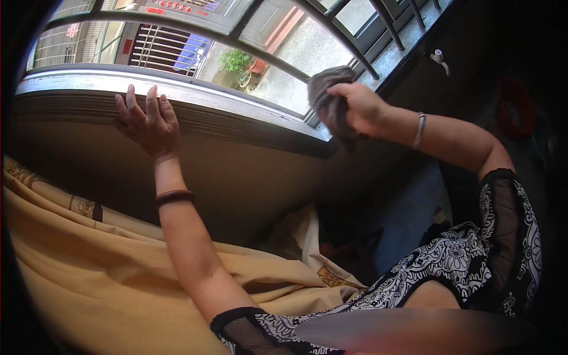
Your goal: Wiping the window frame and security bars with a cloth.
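Note:
My right hand grips a bunched grey-brown cloth at the corner of the window, in front of the metal bars. Folds of the cloth hang below my fingers, slightly blurred. My left hand rests with spread fingers against the edge of the window sill, its fingertips reaching the pale upper surface. Nothing is held in it. A dark bangle sits on my left wrist and a silvery one on my right.
Curved window bars cross the opening above the sill. A tan curtain spreads below my left arm. On the dark wall at the right is a white tap-like fitting. A dim red object lies farther right. Outside stands a potted plant.

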The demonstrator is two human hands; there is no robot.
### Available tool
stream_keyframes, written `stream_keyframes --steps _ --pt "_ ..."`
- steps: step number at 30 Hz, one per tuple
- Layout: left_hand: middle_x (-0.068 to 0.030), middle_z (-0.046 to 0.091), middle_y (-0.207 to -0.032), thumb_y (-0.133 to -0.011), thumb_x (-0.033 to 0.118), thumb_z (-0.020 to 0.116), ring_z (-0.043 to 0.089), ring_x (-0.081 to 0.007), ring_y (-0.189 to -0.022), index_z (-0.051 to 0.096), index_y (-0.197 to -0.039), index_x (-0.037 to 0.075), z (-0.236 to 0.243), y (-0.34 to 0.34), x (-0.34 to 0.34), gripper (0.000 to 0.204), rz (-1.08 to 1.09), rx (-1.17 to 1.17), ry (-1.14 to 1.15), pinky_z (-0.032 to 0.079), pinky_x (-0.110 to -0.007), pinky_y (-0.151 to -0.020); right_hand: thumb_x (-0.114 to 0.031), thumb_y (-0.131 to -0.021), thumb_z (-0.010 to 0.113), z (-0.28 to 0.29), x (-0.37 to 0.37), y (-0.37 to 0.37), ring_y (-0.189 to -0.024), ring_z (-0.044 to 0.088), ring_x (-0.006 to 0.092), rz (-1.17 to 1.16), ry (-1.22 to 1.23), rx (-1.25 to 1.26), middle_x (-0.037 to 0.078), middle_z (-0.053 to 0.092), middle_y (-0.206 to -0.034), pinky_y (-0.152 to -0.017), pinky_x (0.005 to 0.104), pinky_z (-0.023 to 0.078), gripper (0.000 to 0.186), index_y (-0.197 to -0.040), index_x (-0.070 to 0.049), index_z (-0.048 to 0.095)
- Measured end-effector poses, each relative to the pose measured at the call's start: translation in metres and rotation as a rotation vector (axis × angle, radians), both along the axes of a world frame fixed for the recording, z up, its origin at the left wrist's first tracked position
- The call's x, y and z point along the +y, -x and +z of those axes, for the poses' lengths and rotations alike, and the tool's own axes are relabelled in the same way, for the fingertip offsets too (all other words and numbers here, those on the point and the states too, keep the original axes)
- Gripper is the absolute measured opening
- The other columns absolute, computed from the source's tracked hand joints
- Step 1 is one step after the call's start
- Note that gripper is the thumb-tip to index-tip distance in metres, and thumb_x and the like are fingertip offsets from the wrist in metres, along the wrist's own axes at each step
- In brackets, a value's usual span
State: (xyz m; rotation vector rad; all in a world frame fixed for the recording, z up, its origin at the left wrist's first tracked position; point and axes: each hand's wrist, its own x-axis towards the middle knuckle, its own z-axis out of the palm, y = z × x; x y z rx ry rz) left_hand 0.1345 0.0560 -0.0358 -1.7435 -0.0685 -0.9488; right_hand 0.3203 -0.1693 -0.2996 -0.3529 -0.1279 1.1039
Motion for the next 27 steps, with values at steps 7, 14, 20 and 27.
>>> stream_keyframes --steps 7,14,20,27 --pt "-0.0095 0.053 -0.138 -0.093 0.024 0.049 0.042 -0.0372 -0.134 0.067 -0.11 0.02 0.003 -0.015 -0.009 0.024 -0.121 -0.062 0.015 0.026 -0.061 -0.103 -0.007 -0.098 0.049 0.063 0.056 0.044 -0.091 0.061 0.0156 -0.33 -0.247 -0.224 0.007 0.063 -0.103 -0.083 0.0297 0.05 0.024 -0.12 -0.002 0.055" --pt "-0.01 0.051 -0.141 -0.093 0.02 0.046 0.039 -0.0367 -0.138 0.066 -0.112 0.02 0.008 -0.028 -0.007 0.028 -0.063 -0.073 0.045 0.017 -0.061 -0.111 -0.007 -0.098 0.052 0.138 0.179 0.017 -0.095 0.051 0.0095 -0.59 -0.588 -0.465 0.001 0.059 -0.105 -0.087 0.0274 0.044 0.024 -0.12 -0.001 0.057" --pt "-0.0141 0.049 -0.142 -0.095 0.02 0.042 0.034 -0.0385 -0.139 0.065 -0.115 0.016 0.004 -0.05 -0.025 0.031 -0.013 0.001 0.11 0.019 -0.059 -0.112 -0.032 -0.106 0.043 0.194 0.236 -0.018 -0.1 0.05 0.0095 -0.362 -0.717 -0.304 0.002 0.058 -0.11 -0.093 0.0262 0.041 0.038 -0.126 -0.003 0.055" --pt "-0.019 0.048 -0.142 -0.096 0.02 0.038 0.033 -0.0382 -0.138 0.064 -0.117 0.009 0.024 -0.082 -0.071 0.035 0.072 0.108 0.078 0.022 -0.056 -0.114 -0.028 -0.104 0.046 0.263 0.262 -0.055 -0.097 0.062 0.018 -0.551 -0.506 -0.887 0.011 0.069 -0.106 -0.091 0.0316 0.047 0.036 -0.113 0.001 0.066"
